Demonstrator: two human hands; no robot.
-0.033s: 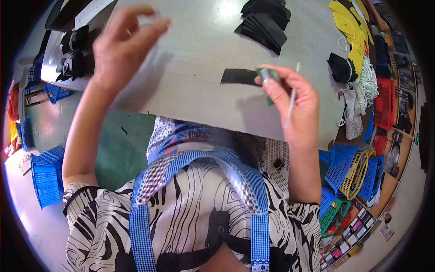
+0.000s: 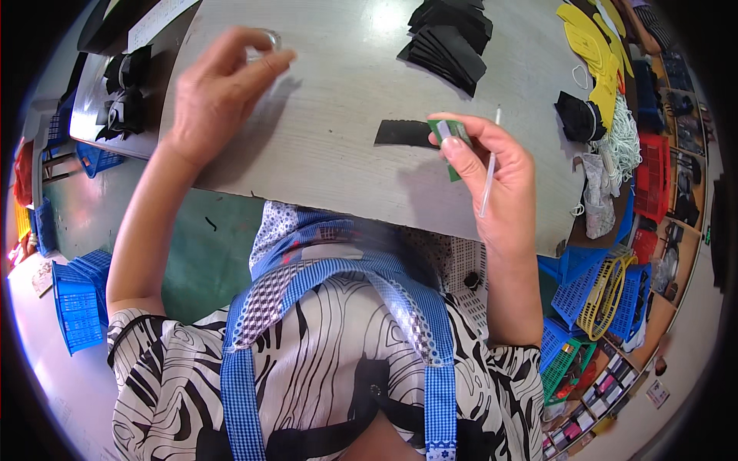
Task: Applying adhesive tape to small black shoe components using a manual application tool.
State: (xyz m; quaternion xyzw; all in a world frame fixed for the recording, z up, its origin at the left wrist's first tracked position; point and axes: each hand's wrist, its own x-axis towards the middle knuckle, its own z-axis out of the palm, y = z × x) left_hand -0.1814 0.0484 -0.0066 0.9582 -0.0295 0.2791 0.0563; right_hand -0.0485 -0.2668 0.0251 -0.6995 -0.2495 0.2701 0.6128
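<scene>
My left hand point(image 2: 219, 96) is raised over the table's left part, thumb and fingers curled together and slightly blurred. A small clear, rounded thing point(image 2: 270, 38) shows at its fingertips; its kind cannot be made out. In my right hand point(image 2: 496, 165), thumb and forefinger pinch a small green piece point(image 2: 438, 127) with a whitish patch. A thin white stick point(image 2: 489, 178) is also held across that hand, slanting up past the fingers. Below the green piece a black rectangular strip point(image 2: 402, 132) lies flat on the table, its right end hidden by the hand.
Fanned black pieces point(image 2: 444, 54) lie on the grey table point(image 2: 330, 100) at the far middle. Right of them are yellow pieces point(image 2: 588, 42), a tied black bundle point(image 2: 579, 117) and white cord point(image 2: 621, 142). Black bundles point(image 2: 123, 111) sit far left. Blue baskets point(image 2: 77, 300) stand beside the table.
My left hand has come slightly down and right, with the clear thing still at its fingertips. My right hand has shifted a little left, holding the green piece and the stick.
</scene>
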